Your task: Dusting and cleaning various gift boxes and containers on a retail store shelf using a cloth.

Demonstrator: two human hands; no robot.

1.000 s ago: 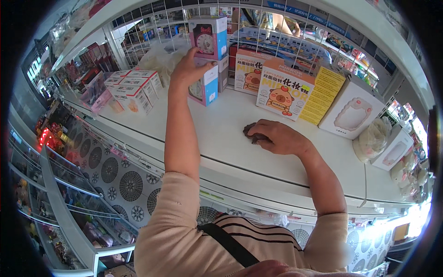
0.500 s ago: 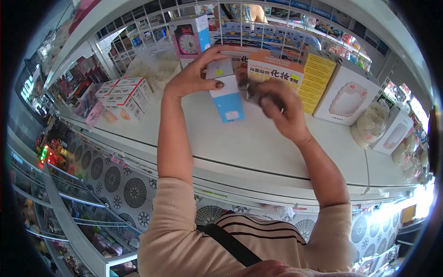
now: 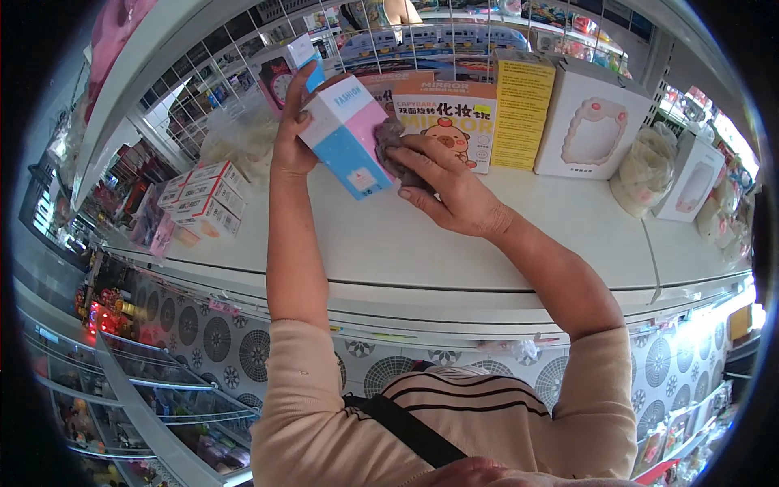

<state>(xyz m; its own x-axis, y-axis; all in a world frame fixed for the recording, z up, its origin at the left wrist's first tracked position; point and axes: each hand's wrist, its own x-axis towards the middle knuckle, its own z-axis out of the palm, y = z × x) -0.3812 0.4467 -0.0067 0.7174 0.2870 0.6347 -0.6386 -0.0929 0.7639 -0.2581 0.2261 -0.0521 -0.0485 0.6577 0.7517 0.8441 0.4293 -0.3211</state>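
Note:
A tall box (image 3: pixel 350 152) in white, blue and pink is tilted above the white shelf (image 3: pixel 389 252). My left hand (image 3: pixel 294 130) grips it by its upper left side, thumb and fingers around the top end. In my right hand (image 3: pixel 442 180) is a crumpled grey-brown cloth (image 3: pixel 391 148), pressed against the pink side of the box. Part of the cloth is hidden under my fingers. Right behind stands an orange and white mirror box (image 3: pixel 446 122) with a cartoon animal on it.
Along the back stand a yellow box (image 3: pixel 523 109), a white mirror box (image 3: pixel 596 126) and a box with a clock picture (image 3: pixel 276 77). Small white-red boxes (image 3: pixel 207 199) are stacked at left. A wrapped round item (image 3: pixel 645 170) sits at right. Wire mesh (image 3: pixel 235 49) closes the rear.
The box has been turned and shifted left, tilting so its pink side shows. My right hand has brought the cloth onto that side.

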